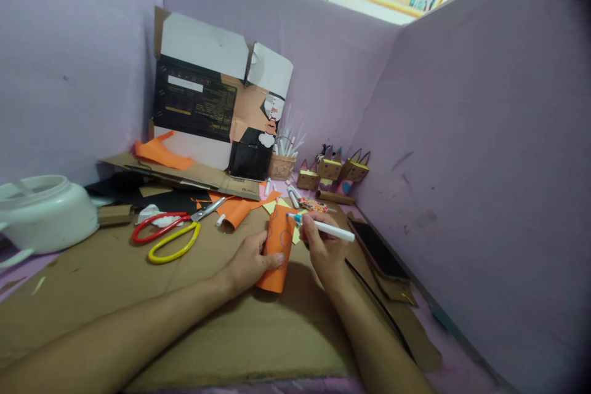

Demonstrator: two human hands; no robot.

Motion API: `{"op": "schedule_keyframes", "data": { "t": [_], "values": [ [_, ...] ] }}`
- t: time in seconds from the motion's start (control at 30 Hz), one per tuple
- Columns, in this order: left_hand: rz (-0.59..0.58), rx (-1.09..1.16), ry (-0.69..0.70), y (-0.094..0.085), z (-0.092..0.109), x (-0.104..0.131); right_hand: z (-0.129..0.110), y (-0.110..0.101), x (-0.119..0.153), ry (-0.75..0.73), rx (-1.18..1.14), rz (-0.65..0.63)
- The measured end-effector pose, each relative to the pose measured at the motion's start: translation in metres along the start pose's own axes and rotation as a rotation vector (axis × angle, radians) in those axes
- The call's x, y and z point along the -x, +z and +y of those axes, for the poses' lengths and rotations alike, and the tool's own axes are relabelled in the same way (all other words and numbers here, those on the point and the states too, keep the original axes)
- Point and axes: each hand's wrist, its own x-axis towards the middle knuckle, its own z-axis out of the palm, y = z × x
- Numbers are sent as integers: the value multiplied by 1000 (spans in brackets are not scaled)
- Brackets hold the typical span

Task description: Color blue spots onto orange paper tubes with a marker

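My left hand (252, 261) is wrapped around an orange paper tube (277, 268), its thumb lying across the front. Several blue-grey rings are drawn on the tube's surface. In my right hand (323, 252) is a white marker (335, 231) with a blue-green section near its tip. That tip points left and is at the upper right part of the tube; whether it touches I cannot tell. Beneath both hands lies a flat sheet of brown cardboard (184, 320).
Scissors (178, 235) with red and yellow handles lie left of the tube. A white pot (48, 212) stands far left, a phone (378, 249) at right. Behind are a cut-open box (196, 98), a basket of markers (281, 166), orange paper (237, 214) and small cardboard animal figures (330, 169).
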Motion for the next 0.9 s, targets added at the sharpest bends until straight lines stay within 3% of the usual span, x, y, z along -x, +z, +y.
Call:
{"op": "schedule_keyframes", "data": {
  "t": [0.9],
  "values": [
    [4, -59, -8, 0, 2, 0, 1, 0, -1, 1, 12, 12]
  ]
}}
